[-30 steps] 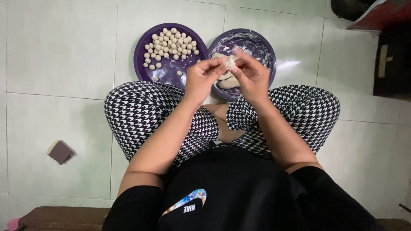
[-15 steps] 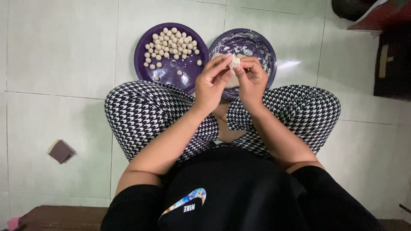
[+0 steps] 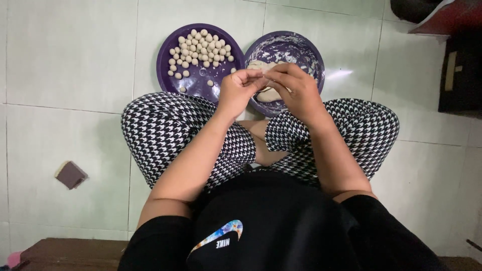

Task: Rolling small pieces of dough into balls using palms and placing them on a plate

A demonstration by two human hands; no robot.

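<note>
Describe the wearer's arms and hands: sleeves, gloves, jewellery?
Both forearms are bare from the elbow down. Short black sleeves end near the elbows on each side. The left hand and right hand have no gloves; no rings, watch or bracelets are visible. No markings show on the sleeves.

Dough lump [image 3: 269, 94] in right bowl [image 3: 301, 47] mostly hidden behind right hand [image 3: 296, 90]. Pinched piece between fingertips too small to tell. Dark cabinet [image 3: 459, 70] cut by right edge. Floor block [image 3: 70, 174] unclear.
</note>
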